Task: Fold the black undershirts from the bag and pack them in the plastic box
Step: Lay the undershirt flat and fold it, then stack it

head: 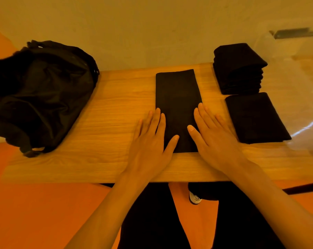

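Observation:
A black undershirt (pixel 177 97), folded into a long narrow strip, lies on the wooden table (pixel 116 108) in front of me. My left hand (pixel 150 141) rests flat on its near left edge, fingers straight. My right hand (pixel 213 135) lies flat on its near right edge. A stack of several folded black undershirts (pixel 238 67) stands at the back right, and one more folded undershirt (pixel 256 117) lies just in front of it. The black bag (pixel 40 94) slumps open on the left of the table. The clear plastic box (pixel 299 72) is at the far right.
The table backs onto a pale wall. Its near edge runs just under my wrists, with my dark-trousered legs and a white shoe (pixel 195 197) below. The floor around is orange. A grey latch (pixel 294 33) shows on the box's top.

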The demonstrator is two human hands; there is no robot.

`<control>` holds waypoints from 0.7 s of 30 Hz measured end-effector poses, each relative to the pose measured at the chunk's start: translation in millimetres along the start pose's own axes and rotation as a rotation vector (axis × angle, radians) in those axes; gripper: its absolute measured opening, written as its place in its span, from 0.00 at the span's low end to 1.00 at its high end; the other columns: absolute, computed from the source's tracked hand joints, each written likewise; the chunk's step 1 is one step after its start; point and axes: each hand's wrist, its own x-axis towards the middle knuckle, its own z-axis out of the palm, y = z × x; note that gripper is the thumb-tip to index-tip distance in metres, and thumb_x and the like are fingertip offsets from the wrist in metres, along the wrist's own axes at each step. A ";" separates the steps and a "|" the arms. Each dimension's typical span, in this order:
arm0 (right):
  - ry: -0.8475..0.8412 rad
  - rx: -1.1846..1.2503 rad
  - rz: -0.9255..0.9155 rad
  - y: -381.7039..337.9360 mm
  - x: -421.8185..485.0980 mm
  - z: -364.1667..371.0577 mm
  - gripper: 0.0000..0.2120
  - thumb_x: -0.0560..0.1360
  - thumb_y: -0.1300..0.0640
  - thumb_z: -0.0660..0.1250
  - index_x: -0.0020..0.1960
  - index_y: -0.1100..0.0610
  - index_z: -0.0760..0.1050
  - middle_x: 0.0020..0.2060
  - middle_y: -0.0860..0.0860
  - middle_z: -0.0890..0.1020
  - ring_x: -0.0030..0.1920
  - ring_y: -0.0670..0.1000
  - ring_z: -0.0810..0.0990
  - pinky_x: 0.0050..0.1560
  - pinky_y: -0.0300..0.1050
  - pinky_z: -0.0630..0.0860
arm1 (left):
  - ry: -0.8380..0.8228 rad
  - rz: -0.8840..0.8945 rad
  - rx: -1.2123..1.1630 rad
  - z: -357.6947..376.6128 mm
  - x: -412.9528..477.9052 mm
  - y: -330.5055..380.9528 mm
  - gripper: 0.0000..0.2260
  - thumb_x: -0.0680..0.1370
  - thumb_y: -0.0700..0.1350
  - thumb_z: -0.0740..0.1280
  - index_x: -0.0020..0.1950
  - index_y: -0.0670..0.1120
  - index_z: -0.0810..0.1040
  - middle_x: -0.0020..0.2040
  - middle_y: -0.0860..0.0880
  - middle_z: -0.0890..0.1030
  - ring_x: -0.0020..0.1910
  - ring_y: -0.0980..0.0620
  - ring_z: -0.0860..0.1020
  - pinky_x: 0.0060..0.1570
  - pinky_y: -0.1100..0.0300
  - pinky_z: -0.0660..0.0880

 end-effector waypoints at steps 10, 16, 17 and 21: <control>-0.026 0.057 -0.002 2.0 1.2 -2.8 0.42 0.73 0.30 0.28 0.82 0.50 0.39 0.81 0.46 0.39 0.79 0.43 0.35 0.79 0.47 0.37 | -0.049 0.005 0.028 -5.1 11.4 -1.1 0.39 0.77 0.69 0.35 0.83 0.50 0.41 0.83 0.52 0.38 0.80 0.54 0.35 0.79 0.51 0.38; -0.024 -0.025 -0.018 5.8 0.8 1.3 0.38 0.75 0.34 0.26 0.80 0.51 0.36 0.81 0.48 0.38 0.79 0.44 0.34 0.79 0.47 0.36 | -0.049 -0.037 -0.005 -1.9 5.9 0.4 0.39 0.76 0.70 0.29 0.83 0.52 0.39 0.82 0.54 0.37 0.81 0.54 0.36 0.79 0.51 0.38; -0.028 -0.011 -0.023 6.5 0.2 0.7 0.38 0.74 0.34 0.26 0.80 0.50 0.35 0.81 0.47 0.38 0.79 0.44 0.34 0.78 0.47 0.36 | -0.045 -0.037 -0.010 -2.4 5.7 0.9 0.40 0.75 0.70 0.27 0.83 0.52 0.39 0.82 0.54 0.37 0.81 0.54 0.36 0.79 0.51 0.38; -0.029 0.065 -0.013 5.3 -1.2 -2.2 0.38 0.75 0.33 0.26 0.80 0.49 0.36 0.80 0.45 0.37 0.78 0.42 0.33 0.79 0.46 0.35 | -0.024 -0.033 -0.108 -6.4 5.7 0.3 0.41 0.73 0.71 0.24 0.82 0.53 0.36 0.81 0.55 0.33 0.79 0.56 0.32 0.79 0.52 0.36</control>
